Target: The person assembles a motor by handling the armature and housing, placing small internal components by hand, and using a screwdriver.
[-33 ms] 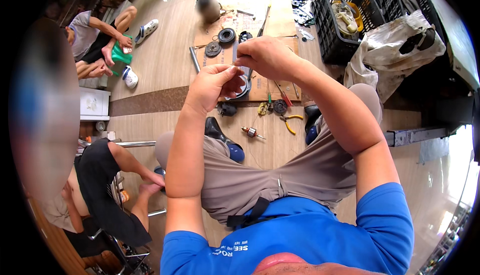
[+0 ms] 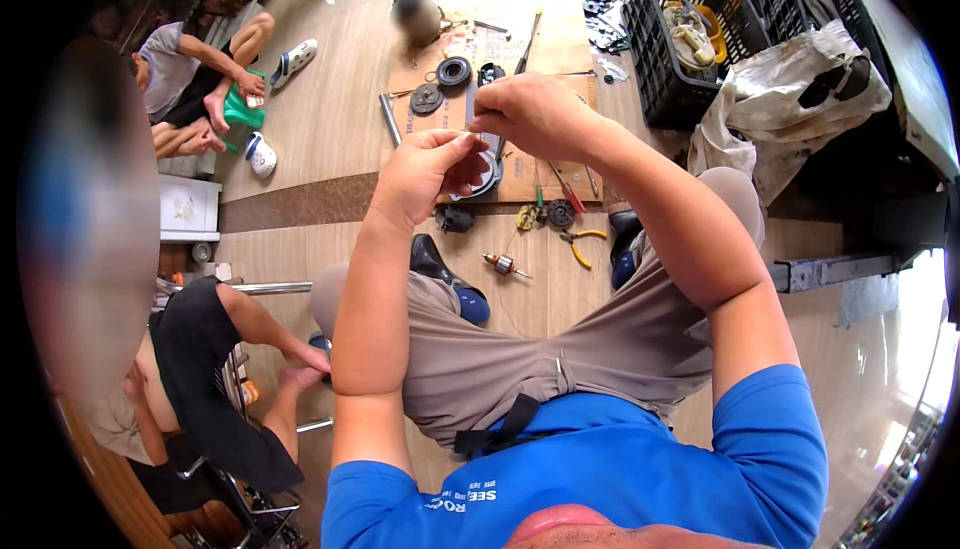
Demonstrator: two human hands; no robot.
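My left hand (image 2: 428, 167) and my right hand (image 2: 535, 111) meet at the fingertips above a flat cardboard sheet (image 2: 553, 174). Both are pinched closed; whatever lies between the fingers is too small to make out. Partly hidden beneath them is a round grey metal housing (image 2: 489, 181). Just beyond lie a black ring (image 2: 453, 71) and a dark disc (image 2: 426, 99). Nearer me on the floor rest a motor armature (image 2: 504, 264) with copper windings, a black cylindrical part (image 2: 454, 218), and pliers (image 2: 584, 249) with yellow handles. A red-handled screwdriver (image 2: 571, 196) points away on the cardboard.
Black plastic crates (image 2: 690, 99) stand at the far right, a stained cloth (image 2: 780, 109) draped beside them. A metal tube (image 2: 389, 117) lies left of the cardboard. Two people sit at the left, one by a green stool (image 2: 240, 109). A metal bar (image 2: 835, 272) juts in from the right.
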